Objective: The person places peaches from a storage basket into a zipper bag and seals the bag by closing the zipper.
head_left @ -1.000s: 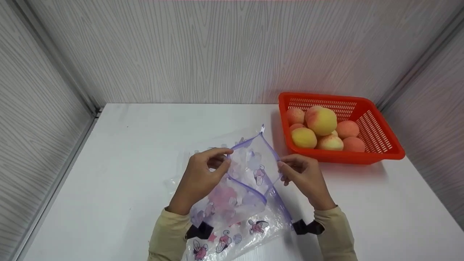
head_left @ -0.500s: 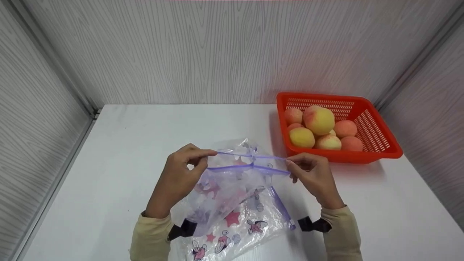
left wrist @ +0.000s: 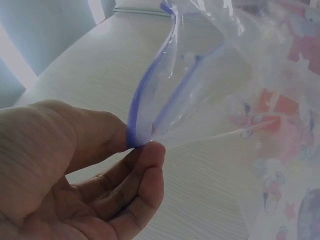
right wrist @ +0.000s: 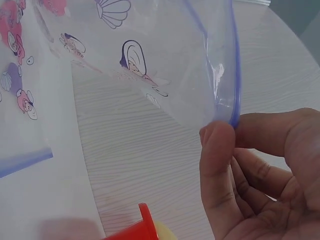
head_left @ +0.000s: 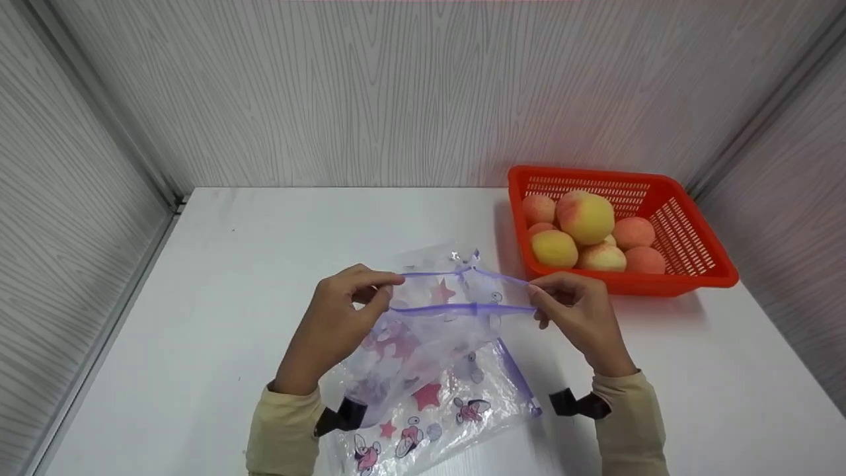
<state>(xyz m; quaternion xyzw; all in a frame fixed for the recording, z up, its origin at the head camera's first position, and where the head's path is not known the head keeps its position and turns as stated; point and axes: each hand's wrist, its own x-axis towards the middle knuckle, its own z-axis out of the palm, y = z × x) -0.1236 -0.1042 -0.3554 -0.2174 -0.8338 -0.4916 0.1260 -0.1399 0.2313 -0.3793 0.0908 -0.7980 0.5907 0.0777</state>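
A clear plastic zip bag (head_left: 439, 320) with purple zipper strips and printed pink figures hangs between both hands, its mouth parted into a narrow slot. My left hand (head_left: 344, 317) pinches one end of the purple edge between thumb and finger. At the other end, my right hand (head_left: 581, 314) pinches the edge the same way. The left wrist view shows the purple strip (left wrist: 142, 100) running up from the left thumb and fingertip. Under the held bag lies a second printed zip bag (head_left: 456, 423), partly covered, with its purple zipper toward the right.
A red plastic basket (head_left: 710, 271) stands at the back right of the white table (head_left: 264, 264), close beyond the right hand. Several peaches (head_left: 585, 218) lie in it. Wood-patterned panels (head_left: 344, 99) rise at the back and both sides.
Both hands have drawn apart, the left going left and the right slightly right. The bag's mouth has gone from a wide diamond to a long narrow slot.
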